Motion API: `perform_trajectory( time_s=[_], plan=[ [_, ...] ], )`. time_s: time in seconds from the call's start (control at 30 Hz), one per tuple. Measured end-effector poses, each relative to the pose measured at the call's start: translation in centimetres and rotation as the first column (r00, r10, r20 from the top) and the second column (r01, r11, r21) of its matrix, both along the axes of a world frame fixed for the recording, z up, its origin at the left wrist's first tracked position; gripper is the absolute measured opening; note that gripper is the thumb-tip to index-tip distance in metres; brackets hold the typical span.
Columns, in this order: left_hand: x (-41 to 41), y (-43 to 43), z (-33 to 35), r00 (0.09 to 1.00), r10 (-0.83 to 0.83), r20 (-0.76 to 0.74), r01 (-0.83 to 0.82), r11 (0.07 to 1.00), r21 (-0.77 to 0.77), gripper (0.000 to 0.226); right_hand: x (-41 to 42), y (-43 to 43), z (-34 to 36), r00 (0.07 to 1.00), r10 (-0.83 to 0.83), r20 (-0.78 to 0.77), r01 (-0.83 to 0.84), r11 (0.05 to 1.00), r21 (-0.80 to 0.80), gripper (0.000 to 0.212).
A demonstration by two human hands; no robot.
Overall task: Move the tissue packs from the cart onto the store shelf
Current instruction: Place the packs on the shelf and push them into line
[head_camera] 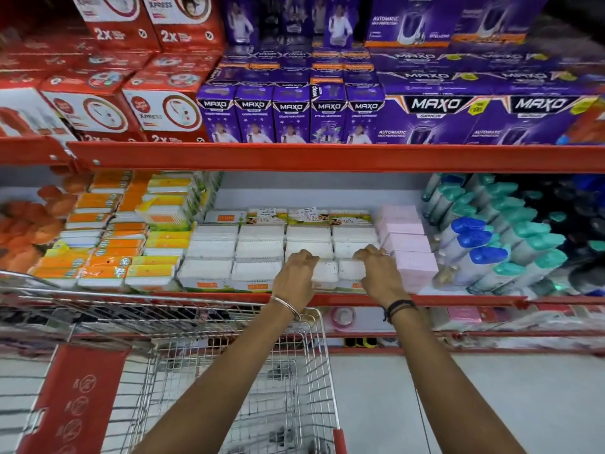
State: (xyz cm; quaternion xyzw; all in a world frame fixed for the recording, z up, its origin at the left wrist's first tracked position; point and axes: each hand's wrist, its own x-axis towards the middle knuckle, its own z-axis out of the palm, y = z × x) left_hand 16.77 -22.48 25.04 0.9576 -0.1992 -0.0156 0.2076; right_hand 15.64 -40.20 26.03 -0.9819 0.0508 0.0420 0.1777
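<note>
Gripping two white tissue packs point(339, 273) on the shelf point(327, 157) front, left hand point(294, 276) and right hand point(379, 273), fingers curled closed.

White tissue packs point(262, 253) fill mid-frame of the store shelf point(327, 157), lying flat in tidy rows about four across. Front-row packs point(339, 273), right of centre, sit at the shelf lip. Wire cart point(235, 371), lower left, basket looks empty.

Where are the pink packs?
In the head view, the stack of pale pink rectangular packs sits on the middle shelf, right of the white plastic-wrapped tissue packs and left of the blue-capped bottles.
</note>
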Motion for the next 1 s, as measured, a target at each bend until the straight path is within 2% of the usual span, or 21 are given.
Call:
perform_trajectory(
  time_s=[0.27,0.4,0.47,0.53,0.57,0.6,0.63,0.7,0.73,0.8,0.83,0.87,0.9,0.93,1.0],
  plan=[
    [0.6,0.2,-3.0,0.999,-0.012,-0.033,0.013,1.000,0.005,0.061,-0.1,0.2,-1.2,0.998,-0.005,-0.066,0.007,1.000,0.022,0.058],
    [0.8,0.7,-4.1,0.999,-0.053,0.003,0.053,0.999,0.003,0.057,-0.7,0.2,-2.5,1.000,-0.005,0.016,0.004,0.998,0.055,0.061],
    [0.4,0.7,-4.3,0.998,-0.052,0.033,0.053,0.997,-0.049,0.049,-1.3,0.4,-3.1,0.996,-0.048,0.077,0.036,0.987,0.157,0.055],
    [-0.7,0.6,-4.4,0.995,0.020,0.093,-0.003,0.983,-0.183,0.039,-2.4,1.3,-3.1,0.956,-0.247,0.159,0.170,0.907,0.384,0.040],
    [-1.7,0.4,-4.5,0.991,0.080,0.112,-0.046,0.960,-0.277,0.035,-2.9,2.0,-3.1,0.895,-0.414,0.164,0.271,0.798,0.538,0.032],
    [-2.8,0.0,-4.5,0.983,0.144,0.114,-0.091,0.921,-0.379,0.030,-3.3,2.7,-3.2,0.808,-0.578,0.114,0.360,0.638,0.681,0.023],
    [-3.9,-0.5,-4.4,0.974,0.209,0.087,-0.144,0.867,-0.477,0.026,-3.5,3.3,-3.2,0.716,-0.698,0.027,0.421,0.462,0.780,0.014],
    [-5.3,-1.8,-4.2,0.928,0.363,-0.083,-0.330,0.698,-0.635,0.026,-3.2,3.8,-3.6,0.554,-0.800,-0.231,0.530,0.125,0.839,0.013],
    [-5.3,-2.3,-4.5,0.867,0.444,-0.228,-0.469,0.569,-0.675,0.026,-2.9,3.7,-3.4,0.499,-0.781,-0.376,0.574,-0.027,0.818,0.010],
    [-4.2,-3.2,-4.3,0.636,0.484,-0.602,-0.758,0.244,-0.605,0.033,-2.1,3.3,-3.0,0.442,-0.655,-0.612,0.614,-0.276,0.739,0.035],
    [-3.5,-3.4,-4.0,0.496,0.426,-0.757,-0.852,0.070,-0.519,0.038,-1.9,3.1,-2.8,0.442,-0.594,-0.672,0.613,-0.348,0.710,0.044],
    [-2.8,-3.5,-3.7,0.385,0.332,-0.861,-0.897,-0.084,-0.434,0.038,-1.7,2.9,-2.8,0.442,-0.558,-0.702,0.616,-0.380,0.690,0.047],
    [-2.2,-3.5,-3.3,0.312,0.222,-0.924,-0.910,-0.210,-0.358,0.036,-1.4,2.8,-2.9,0.437,-0.540,-0.720,0.625,-0.393,0.674,0.046],
    [-1.7,-3.5,-2.7,0.271,0.133,-0.953,-0.910,-0.288,-0.299,0.035,-1.1,2.7,-3.0,0.433,-0.531,-0.728,0.627,-0.403,0.667,0.043],
    [-1.2,-3.6,-1.9,0.237,0.081,-0.968,-0.907,-0.340,-0.250,0.049,-0.6,2.7,-3.3,0.432,-0.526,-0.733,0.616,-0.422,0.665,0.042]
  ],
)
